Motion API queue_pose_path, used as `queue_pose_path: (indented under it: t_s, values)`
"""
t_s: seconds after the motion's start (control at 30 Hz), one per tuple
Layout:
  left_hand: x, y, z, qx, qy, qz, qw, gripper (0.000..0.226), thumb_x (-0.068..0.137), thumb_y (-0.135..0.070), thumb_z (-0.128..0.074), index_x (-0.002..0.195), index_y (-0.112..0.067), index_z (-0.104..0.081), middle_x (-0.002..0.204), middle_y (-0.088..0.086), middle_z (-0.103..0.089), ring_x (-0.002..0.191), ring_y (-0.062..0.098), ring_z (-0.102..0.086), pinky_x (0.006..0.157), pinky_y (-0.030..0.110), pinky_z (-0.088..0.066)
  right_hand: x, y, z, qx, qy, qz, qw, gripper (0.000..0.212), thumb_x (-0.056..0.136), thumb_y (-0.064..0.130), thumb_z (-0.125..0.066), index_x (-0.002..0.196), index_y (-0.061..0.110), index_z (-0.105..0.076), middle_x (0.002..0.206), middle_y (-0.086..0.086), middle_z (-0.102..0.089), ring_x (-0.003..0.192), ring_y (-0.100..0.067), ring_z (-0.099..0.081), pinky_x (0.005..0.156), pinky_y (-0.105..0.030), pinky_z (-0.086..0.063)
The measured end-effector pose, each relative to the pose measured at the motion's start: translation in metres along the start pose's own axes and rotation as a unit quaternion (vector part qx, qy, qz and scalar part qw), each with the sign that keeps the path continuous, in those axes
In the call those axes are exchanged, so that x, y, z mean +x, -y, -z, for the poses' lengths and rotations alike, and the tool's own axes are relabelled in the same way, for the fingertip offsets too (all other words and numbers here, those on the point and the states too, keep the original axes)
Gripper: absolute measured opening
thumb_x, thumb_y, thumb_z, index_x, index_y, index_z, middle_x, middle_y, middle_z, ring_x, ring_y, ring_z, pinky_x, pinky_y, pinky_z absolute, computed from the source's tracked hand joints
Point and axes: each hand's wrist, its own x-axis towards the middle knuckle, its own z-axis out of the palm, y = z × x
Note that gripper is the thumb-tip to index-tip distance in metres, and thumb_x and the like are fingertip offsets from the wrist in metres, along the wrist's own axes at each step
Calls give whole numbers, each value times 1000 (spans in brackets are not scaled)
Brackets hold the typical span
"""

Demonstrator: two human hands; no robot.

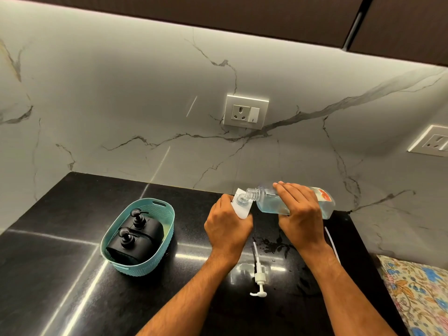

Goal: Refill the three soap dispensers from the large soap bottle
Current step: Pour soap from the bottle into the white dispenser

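Near the tabletop's back edge, the right hand [299, 209] is gripping the tilted large soap bottle [291, 202], mouth-to-mouth with the white dispenser [240, 206] the left hand [226, 223] is clasping; the narrow necks are risking misalignment and spillage onto the tabletop [72, 238].

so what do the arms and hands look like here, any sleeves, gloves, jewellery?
Both forearms are bare as far as the frame shows: no sleeves in view. The left hand and right hand wear no gloves. No rings, watch or wristband visible on either wrist. No markings or tattoos that I can make out.
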Motion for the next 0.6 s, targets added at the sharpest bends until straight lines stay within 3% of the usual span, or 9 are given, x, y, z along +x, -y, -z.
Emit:
queue_pose_path:
  t_s: [0.2,0.43,0.5,0.6]
  values:
    - [0,2,0,-11,10,4,1000,43,72,-40,-88,100,-21,-60,88,-5,-65,75,11,-62,58,23,-51,-6,-2,-5,35,-8,-37,999,70,61,-16,-74,127,5,-69,118,-12,-70,111,-29,-63,96,-40,-56]
    - [0,6,-1,-36,25,3,999,44,71,-42,-88,98,-24,-60,89,-8,-66,75,8,-63,56,28,-56,-4,-12,-3,147,-23,-159,976,64,60,10,-96,118,6,-69,111,-6,-67,98,-15,-63,87,0,-40]
    - [-1,8,-2,-51,37,-7,998,46,71,-43,-89,101,-24,-61,94,-7,-69,77,6,-63,57,29,-58,-4,-24,-6,201,-20,-214,956,64,56,16,-99,113,14,-69,106,-2,-70,95,-15,-65,83,-5,-45]
    - [-1,11,-2,-65,51,-18,996,44,72,-44,-89,101,-25,-62,96,-8,-70,78,4,-63,57,31,-59,-4,-42,-12,297,-11,-286,911,72,55,15,-100,117,31,-67,109,3,-72,100,-16,-69,81,-29,-59]
